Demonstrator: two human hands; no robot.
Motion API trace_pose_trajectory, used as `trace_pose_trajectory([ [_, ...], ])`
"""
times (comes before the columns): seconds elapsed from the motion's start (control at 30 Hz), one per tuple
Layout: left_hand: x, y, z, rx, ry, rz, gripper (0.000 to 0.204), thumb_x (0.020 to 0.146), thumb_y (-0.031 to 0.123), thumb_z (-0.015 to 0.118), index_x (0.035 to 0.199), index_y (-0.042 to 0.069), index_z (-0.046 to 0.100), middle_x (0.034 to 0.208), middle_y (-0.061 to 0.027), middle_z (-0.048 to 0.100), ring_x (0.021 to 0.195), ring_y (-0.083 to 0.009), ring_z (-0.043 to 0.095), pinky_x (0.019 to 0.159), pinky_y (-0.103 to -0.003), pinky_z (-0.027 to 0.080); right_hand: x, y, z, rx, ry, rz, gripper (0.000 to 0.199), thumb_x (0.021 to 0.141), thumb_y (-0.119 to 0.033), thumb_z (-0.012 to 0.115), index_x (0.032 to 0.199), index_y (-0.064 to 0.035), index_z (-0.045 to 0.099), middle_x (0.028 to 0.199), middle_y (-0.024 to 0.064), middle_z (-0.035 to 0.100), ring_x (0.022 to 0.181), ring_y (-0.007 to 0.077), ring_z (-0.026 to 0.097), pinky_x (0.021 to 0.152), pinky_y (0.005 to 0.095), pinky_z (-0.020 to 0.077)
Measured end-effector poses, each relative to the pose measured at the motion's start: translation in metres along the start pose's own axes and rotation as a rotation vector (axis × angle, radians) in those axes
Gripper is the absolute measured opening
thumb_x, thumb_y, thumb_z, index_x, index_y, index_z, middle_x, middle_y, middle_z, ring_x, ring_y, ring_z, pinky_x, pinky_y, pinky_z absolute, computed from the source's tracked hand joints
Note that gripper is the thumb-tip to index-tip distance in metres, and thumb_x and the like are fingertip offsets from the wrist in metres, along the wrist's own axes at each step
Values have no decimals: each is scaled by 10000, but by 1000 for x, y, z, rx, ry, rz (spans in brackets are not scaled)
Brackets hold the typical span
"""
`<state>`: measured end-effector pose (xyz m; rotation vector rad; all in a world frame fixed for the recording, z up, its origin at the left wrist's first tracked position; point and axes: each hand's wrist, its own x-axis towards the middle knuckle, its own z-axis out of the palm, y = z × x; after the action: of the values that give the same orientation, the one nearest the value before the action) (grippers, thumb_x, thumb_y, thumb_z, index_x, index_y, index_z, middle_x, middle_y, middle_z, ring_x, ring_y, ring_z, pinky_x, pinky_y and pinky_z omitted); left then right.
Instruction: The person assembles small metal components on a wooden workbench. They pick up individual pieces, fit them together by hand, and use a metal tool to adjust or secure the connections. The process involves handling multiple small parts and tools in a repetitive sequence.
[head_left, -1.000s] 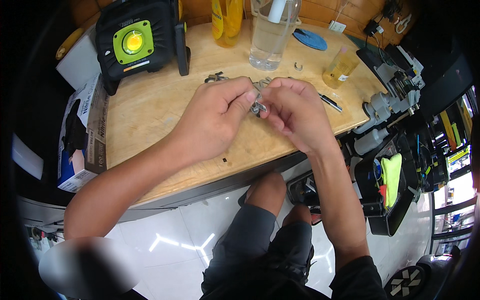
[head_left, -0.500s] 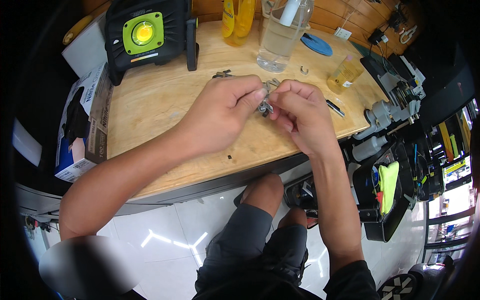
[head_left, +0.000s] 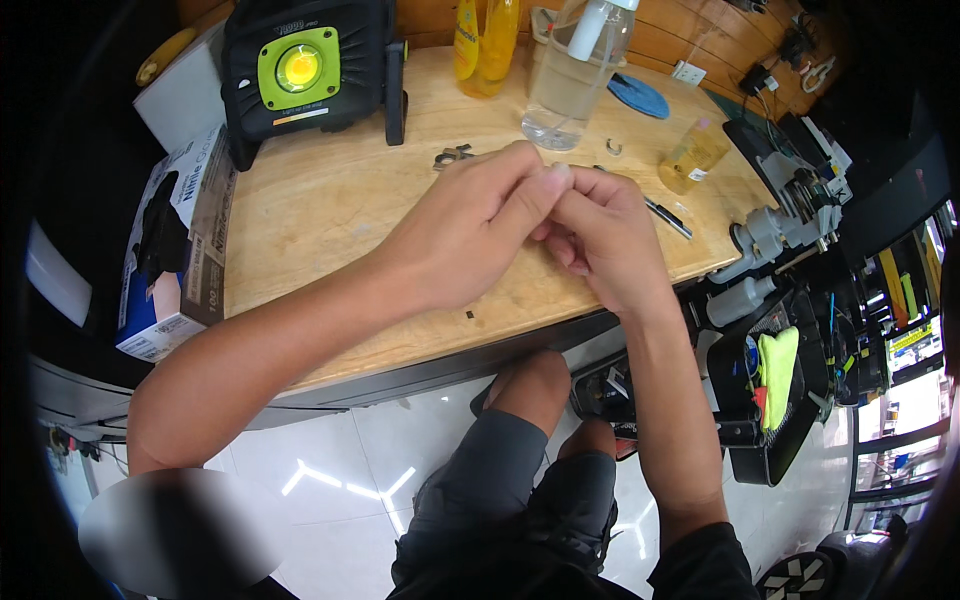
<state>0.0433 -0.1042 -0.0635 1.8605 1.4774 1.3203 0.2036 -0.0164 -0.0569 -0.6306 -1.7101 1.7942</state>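
My left hand (head_left: 480,225) and my right hand (head_left: 607,238) meet above the middle of the wooden workbench (head_left: 310,230). Both are closed, with thumbs and fingertips pressed together and touching. Whatever is pinched between them is hidden by the fingers. Just beyond my left hand lie a few small dark metal pieces (head_left: 453,156). A small C-shaped clip (head_left: 614,148) rests past my right hand, and a black pen (head_left: 668,217) lies to its right. Nearer the front edge is a tiny dark bit (head_left: 470,315).
A work light (head_left: 300,70) glows at the back left, above a glove box (head_left: 175,250). Along the back stand a yellow liquid bottle (head_left: 485,50), a clear spray bottle (head_left: 560,100) and a blue round pad (head_left: 638,96). At right are an amber bottle (head_left: 692,158) and grey tools (head_left: 765,232).
My fingertips have closed together, hiding the small shiny metal piece seen between them before. My left hand has shifted slightly right. The whole view has moved a little.
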Motion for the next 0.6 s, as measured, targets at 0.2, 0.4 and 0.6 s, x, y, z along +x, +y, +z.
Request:
trace_pose_trajectory([
  [0.2, -2, -7, -2, -124, 27, -133, 306, 1061, 266, 530, 902, 6, 556, 757, -77, 600, 694, -170, 565, 602, -329, 450, 1, 7, 3, -53, 12, -36, 95, 939, -86, 632, 894, -8, 663, 734, 37, 650, 530, 53, 499, 449, 200, 327],
  [0.4, 0, -5, 2, -154, 30, -107, 322, 1033, 255, 550, 861, -16, 565, 717, -79, 623, 638, -171, 582, 590, -334, 460, 0, 6, 3, -106, 34, -68, 86, 937, -85, 632, 924, -10, 673, 743, 29, 655, 535, 49, 497, 451, 196, 314],
  [0.6, 2, -6, -9, -233, -86, -335, 275, 1082, 289, 486, 964, 56, 573, 817, -11, 589, 677, -74, 583, 487, -218, 448, 1, 8, 4, -130, 61, -86, 115, 928, -88, 647, 886, 14, 681, 728, 36, 657, 544, 62, 530, 468, 216, 365],
])
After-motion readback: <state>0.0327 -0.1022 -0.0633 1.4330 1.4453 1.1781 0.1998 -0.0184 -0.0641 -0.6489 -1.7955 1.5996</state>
